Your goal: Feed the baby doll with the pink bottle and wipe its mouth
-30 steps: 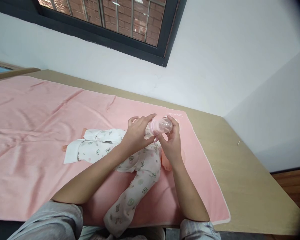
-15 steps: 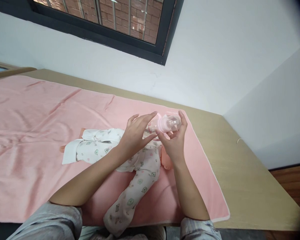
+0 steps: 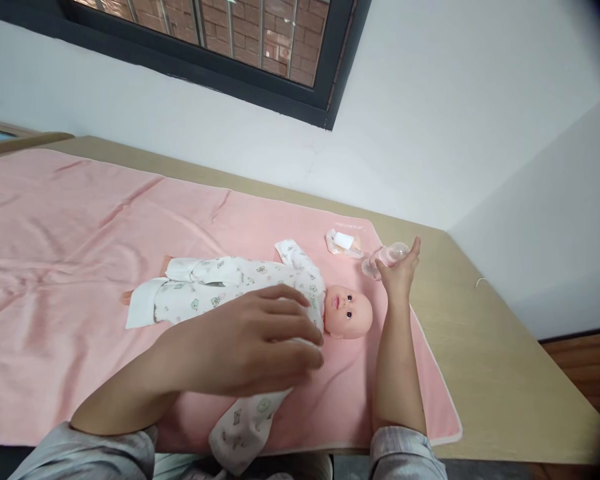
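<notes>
In the head view my right hand (image 3: pixel 401 275) is around a clear baby bottle (image 3: pixel 369 268) with a pale pink collar and a transparent cap, near the far right corner of the pink blanket (image 3: pixel 105 233). The bottle leans, its cap up and to the right. My left hand (image 3: pixel 255 339) is empty over a baby doll's middle, its fingers loosely bent and apart. Face up on the blanket lies the baby doll (image 3: pixel 356 313), in a white outfit with small green prints. My left hand and forearm hide part of its body.
A small crumpled clear packet (image 3: pixel 344 243) with a white label lies between the doll and the bottle. The blanket covers much of a wooden table (image 3: pixel 480 360). A white wall (image 3: pixel 405 133) and a dark-framed window (image 3: pixel 300 93) are behind it.
My right hand has carried the bottle right, away from above the doll. My left hand has let go of it and drawn back toward me. The doll's head and the packet now show.
</notes>
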`<state>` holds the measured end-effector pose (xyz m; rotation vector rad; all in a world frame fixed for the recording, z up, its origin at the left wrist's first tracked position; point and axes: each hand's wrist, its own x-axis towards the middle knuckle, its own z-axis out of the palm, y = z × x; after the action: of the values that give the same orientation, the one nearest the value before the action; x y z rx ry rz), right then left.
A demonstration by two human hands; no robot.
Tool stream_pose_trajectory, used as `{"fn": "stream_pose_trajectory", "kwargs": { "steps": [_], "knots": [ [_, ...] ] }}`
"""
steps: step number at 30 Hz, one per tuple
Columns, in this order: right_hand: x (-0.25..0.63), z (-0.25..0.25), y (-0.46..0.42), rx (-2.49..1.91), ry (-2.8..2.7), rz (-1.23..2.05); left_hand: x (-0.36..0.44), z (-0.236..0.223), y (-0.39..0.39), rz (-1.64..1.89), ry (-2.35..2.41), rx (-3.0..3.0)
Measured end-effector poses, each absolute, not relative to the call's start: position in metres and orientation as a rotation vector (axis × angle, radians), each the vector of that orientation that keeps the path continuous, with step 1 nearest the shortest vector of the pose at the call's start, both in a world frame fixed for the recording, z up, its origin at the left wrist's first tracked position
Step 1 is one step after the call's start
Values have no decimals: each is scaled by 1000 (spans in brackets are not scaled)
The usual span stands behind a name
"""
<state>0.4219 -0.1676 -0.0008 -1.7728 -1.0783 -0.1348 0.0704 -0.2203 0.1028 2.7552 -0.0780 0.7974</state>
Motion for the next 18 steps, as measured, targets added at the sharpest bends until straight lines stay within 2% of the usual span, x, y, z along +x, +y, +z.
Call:
{"fn": "stream_pose_trajectory", "kwargs": {
  "steps": [9,15,18],
  "knots": [
    [443,-32,-161,-1930,-1031,-70,57,107,-253,737,-187,2671],
    [449,-31,-158,-1936,-1048,-14,58,101,-250,670,-192,2685],
    [449,-12,-163,-1902,-1094,-120,59,99,-250,638,-205,2677]
  ]
}}
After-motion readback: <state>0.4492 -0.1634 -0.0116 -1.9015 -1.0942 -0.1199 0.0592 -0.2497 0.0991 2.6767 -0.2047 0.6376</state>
